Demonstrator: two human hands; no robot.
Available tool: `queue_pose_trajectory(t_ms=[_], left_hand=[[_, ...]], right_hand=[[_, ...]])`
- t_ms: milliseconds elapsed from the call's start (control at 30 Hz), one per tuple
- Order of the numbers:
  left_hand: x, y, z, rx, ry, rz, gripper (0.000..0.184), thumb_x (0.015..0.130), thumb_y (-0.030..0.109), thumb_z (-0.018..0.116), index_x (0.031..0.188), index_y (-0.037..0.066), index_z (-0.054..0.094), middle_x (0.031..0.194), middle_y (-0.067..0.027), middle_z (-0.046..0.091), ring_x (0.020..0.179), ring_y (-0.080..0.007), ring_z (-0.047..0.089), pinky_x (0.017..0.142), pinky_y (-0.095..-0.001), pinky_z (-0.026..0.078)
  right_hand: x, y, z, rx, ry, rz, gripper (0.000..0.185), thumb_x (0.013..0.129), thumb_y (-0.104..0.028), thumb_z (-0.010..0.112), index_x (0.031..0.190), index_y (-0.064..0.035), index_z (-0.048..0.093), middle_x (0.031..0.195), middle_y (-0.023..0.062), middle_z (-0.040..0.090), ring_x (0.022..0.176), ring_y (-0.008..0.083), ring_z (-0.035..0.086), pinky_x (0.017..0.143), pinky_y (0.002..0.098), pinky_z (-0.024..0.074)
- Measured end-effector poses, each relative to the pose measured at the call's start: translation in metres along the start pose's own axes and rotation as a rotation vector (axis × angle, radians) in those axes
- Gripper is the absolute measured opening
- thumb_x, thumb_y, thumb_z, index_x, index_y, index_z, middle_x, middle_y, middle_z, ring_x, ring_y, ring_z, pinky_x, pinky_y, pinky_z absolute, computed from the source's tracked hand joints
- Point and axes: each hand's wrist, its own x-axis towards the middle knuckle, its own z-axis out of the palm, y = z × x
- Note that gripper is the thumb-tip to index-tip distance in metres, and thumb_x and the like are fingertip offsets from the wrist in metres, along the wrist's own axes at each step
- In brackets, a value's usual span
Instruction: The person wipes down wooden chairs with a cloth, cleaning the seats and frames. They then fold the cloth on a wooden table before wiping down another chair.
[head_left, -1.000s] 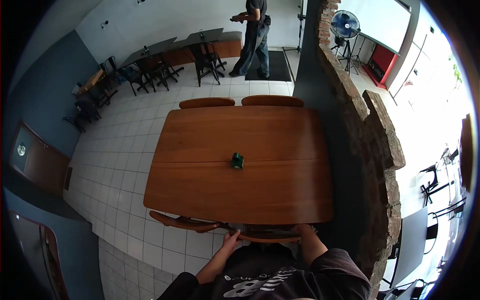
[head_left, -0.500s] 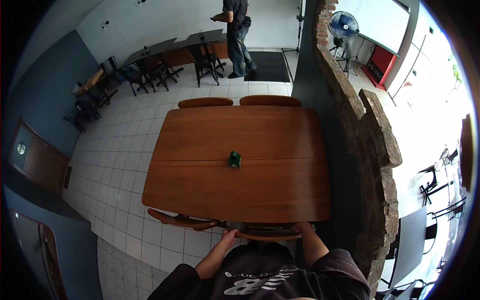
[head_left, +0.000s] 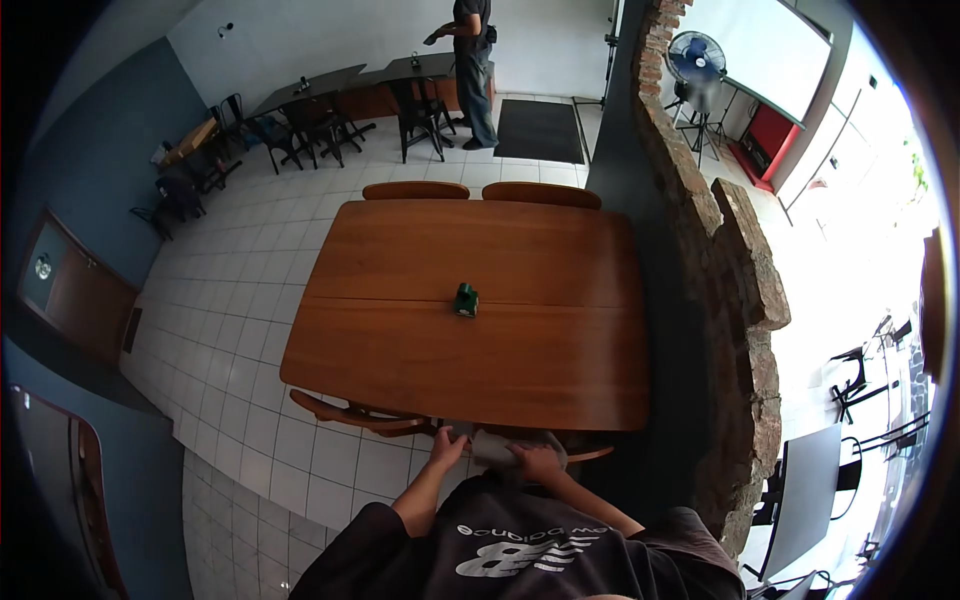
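Note:
A wooden chair (head_left: 590, 454) stands at the near edge of the brown table (head_left: 460, 370). My left hand (head_left: 450, 445) is closed at the left end of its backrest. Over the middle of that backrest lies a grey cloth (head_left: 492, 449), and my right hand (head_left: 538, 462) rests on it with its fingers closed. To the left, a second wooden chair (head_left: 365, 418) is tucked close to the table edge. A small green object (head_left: 466, 300) sits near the middle of the tabletop.
Two chairs line the table's far side. A person (head_left: 472, 70) stands near a black mat (head_left: 540, 130). Dark tables and chairs (head_left: 415, 110) are along the back wall. A broken brick wall (head_left: 745, 270) runs along the right, with a fan (head_left: 697, 58) beyond.
My right hand has moved left from the right end of the chair's backrest to its middle, where the grey cloth now shows. The other person has shifted left and now stands by the dark tables.

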Motion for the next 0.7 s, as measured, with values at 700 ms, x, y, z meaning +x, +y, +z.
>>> queue_pose_trajectory(t_ms=[700], left_hand=[[-0.022,0.051,0.049,-0.700,-0.058,-0.242,0.089,0.095,0.026,0.068,0.158,0.024,0.005,0.155,-0.0133,0.030,0.133,-0.0321,0.046,0.094,-0.0546,0.051]], right_hand=[[-0.028,0.115,-0.033,-0.287,-0.045,-0.069,0.049,0.087,-0.027,0.059,0.136,-0.0267,0.057,0.109,0.0099,0.073,0.098,0.0310,0.070,0.084,0.0467,0.0538]])
